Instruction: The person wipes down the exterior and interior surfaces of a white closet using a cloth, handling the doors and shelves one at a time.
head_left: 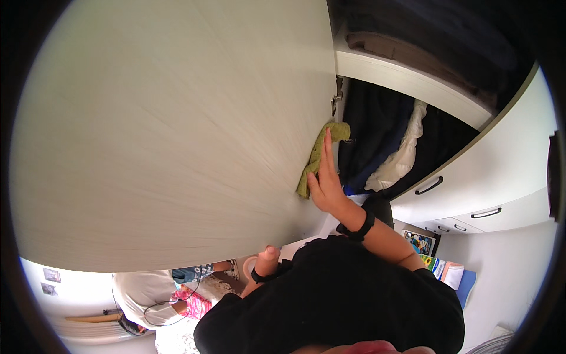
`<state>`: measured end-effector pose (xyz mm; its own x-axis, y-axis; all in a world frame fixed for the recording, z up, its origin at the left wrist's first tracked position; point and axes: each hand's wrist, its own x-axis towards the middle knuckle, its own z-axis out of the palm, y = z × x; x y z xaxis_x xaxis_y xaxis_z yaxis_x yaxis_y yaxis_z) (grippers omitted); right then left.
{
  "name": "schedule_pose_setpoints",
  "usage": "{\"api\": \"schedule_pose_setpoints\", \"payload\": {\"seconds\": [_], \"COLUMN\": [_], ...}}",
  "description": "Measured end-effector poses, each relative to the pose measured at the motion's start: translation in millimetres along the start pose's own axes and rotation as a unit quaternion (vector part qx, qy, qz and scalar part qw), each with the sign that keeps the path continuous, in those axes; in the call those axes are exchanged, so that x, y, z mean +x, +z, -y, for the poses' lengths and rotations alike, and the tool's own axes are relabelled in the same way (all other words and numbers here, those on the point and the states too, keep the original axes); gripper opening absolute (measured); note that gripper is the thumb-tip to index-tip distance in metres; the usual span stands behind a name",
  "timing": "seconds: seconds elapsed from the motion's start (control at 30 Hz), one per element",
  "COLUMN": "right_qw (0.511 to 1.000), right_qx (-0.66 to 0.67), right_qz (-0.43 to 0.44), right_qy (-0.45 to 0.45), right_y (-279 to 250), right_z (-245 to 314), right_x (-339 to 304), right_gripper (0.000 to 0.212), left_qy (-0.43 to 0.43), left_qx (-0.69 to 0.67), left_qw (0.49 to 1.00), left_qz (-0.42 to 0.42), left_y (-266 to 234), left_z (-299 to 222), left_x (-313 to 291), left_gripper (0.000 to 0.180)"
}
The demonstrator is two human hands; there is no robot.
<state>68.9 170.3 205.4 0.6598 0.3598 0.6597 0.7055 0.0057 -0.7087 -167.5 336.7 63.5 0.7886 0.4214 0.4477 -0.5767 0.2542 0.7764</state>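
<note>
A pale door (pixel 177 147) spreads broadly to the left of the right grip (pixel 328 187), its flat face running far above it and below it. The door's hinge-side edge passes just beside the fingertips, with a metal hinge (pixel 336 105) a little above them. Right of that grip the cabinet opens into a compartment with dark clothes (pixel 377 124) and a white garment (pixel 407 150); above the compartment, a pale shelf (pixel 407 74) carries folded cloth. Farther right and lower, a white drawer front with a black handle (pixel 429 185) bounds the space. The door's curved lower edge passes close to the left grip (pixel 269 262).

The right grip is flat, fingers straight and held together, thumb a little apart, laid against a green cloth (pixel 314 156) and backing it onto the door; it does not close around the fabric. The left grip is partly hidden, and I cannot tell whether its fingers are curled or touch the door.

The cloth lies between the right grip and the door, near the hinge side. Its long axis runs roughly along the fingers: the upper end bends rightward past the fingertips toward the compartment, and the lower end hangs just left of the thumb.
</note>
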Motion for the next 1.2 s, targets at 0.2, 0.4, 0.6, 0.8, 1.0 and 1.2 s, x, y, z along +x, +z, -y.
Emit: {"api": "schedule_pose_setpoints", "payload": {"seconds": [0.2, 0.4, 0.6, 0.8, 1.0, 1.2], "right_qw": [0.987, 0.971, 0.993, 0.971, 0.979, 0.968], "right_qx": [0.022, 0.083, -0.022, -0.08, -0.069, -0.107], "right_qz": [-0.016, -0.019, 0.08, 0.091, 0.039, 0.013], "right_qy": [0.159, 0.225, -0.079, -0.207, -0.186, -0.225], "right_y": [-8.8, 3.8, -0.7, -20.0, -46.9, -52.4], "right_z": [-68.1, -87.7, 56.5, 51.5, 56.4, 58.6], "right_x": [-0.2, -10.7, -11.6, 38.3, 123.6, 159.6], "right_gripper": [0.076, 0.07, 0.083, 0.085, 0.096, 0.099], "left_qy": [-0.007, -0.013, -0.012, -0.003, 0.013, 0.041], "left_qx": [0.02, 0.03, 0.039, 0.059, 0.094, 0.167], "left_qw": [1.0, 0.999, 0.999, 0.998, 0.995, 0.985], "left_qz": [0.007, 0.015, 0.012, 0.008, 0.001, -0.001], "left_y": [5.4, 5.2, 2.1, 3.2, 6.2, 2.6], "left_z": [-0.9, -2.5, -6.7, -0.5, 8.5, 16.8], "left_x": [1.9, 0.3, 4.5, 11.2, 20.8, 35.0], "left_gripper": [0.077, 0.078, 0.08, 0.082, 0.084, 0.086]}}
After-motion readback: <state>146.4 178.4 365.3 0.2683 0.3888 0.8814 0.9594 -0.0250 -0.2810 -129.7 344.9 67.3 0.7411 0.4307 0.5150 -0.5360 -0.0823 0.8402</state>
